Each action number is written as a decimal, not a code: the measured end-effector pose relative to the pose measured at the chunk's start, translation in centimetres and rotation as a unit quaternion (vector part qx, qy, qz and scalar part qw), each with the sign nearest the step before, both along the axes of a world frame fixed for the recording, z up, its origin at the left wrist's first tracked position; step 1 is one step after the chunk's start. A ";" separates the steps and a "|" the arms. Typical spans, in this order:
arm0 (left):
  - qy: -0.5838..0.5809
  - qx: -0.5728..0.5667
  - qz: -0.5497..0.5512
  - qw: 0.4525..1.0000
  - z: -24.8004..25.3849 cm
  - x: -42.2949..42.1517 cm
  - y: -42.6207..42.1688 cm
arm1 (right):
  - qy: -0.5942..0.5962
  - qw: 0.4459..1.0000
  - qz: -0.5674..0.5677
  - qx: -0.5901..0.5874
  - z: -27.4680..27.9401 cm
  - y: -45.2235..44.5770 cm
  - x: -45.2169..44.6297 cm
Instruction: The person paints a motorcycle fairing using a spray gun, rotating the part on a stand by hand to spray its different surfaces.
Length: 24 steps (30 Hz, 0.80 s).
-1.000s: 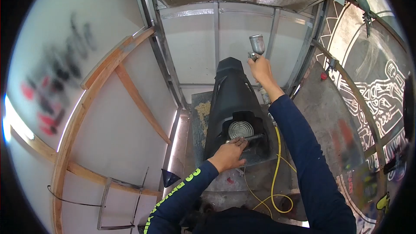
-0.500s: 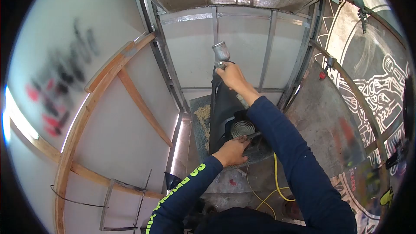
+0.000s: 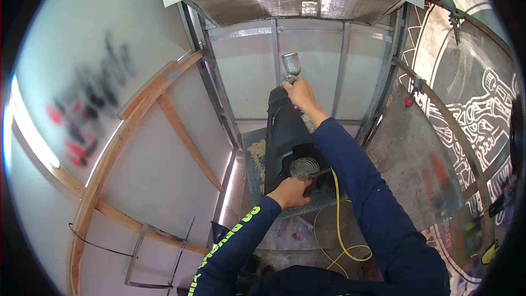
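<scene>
My right hand (image 3: 301,94) is closed around a spray gun (image 3: 289,78) with a metal cup (image 3: 291,64) on top. The gun is over the far end of a long black panel (image 3: 287,126), which looks like a plastic vehicle part. At the panel's near end, my left hand (image 3: 291,192) is closed on its edge, though the fingertips are partly hidden. Just beyond those fingers, a round ringed metal can or lid (image 3: 304,167) sits in the panel's opening. No spray is visible.
Beneath the panel is a speckled grey board (image 3: 253,175). A yellow hose (image 3: 337,203) hangs below my right forearm and curls on the floor. Wooden beams (image 3: 118,145) line the left wall; another spray gun (image 3: 453,22) hangs at right. A metal-framed booth (image 3: 309,55) stands ahead.
My right hand and the spray gun have moved slightly right and farther along the panel. The yellow hose has swung left. My left hand stays at the near edge; the view has shifted a little.
</scene>
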State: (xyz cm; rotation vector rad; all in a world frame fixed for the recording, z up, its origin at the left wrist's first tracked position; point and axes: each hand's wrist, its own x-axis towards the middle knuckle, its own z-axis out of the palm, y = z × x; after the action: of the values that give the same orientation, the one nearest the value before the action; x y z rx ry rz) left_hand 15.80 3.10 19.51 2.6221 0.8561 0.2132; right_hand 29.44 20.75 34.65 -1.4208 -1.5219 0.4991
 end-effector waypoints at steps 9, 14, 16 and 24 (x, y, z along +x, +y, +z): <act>-0.008 0.002 0.024 1.000 -0.2 -0.3 -0.5 | 0.052 0.993 -0.106 -0.027 -2.7 2.0 7.1; -0.011 -0.004 0.025 1.000 -0.1 -0.5 -0.2 | 0.047 0.982 -0.179 -0.045 -3.2 2.7 8.4; 0.006 -0.028 0.036 0.999 0.2 -0.5 -0.4 | 0.043 0.988 -0.149 -0.025 -1.7 2.0 7.8; -0.025 0.016 0.028 0.999 -0.8 -0.6 -0.3 | -0.002 0.999 -0.039 -0.002 1.0 2.8 2.1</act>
State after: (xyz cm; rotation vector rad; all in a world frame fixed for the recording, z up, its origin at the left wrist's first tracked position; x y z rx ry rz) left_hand 15.25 2.76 18.71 2.6130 0.9186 0.3085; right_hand 31.52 23.58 35.68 -1.4793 -1.4638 0.4529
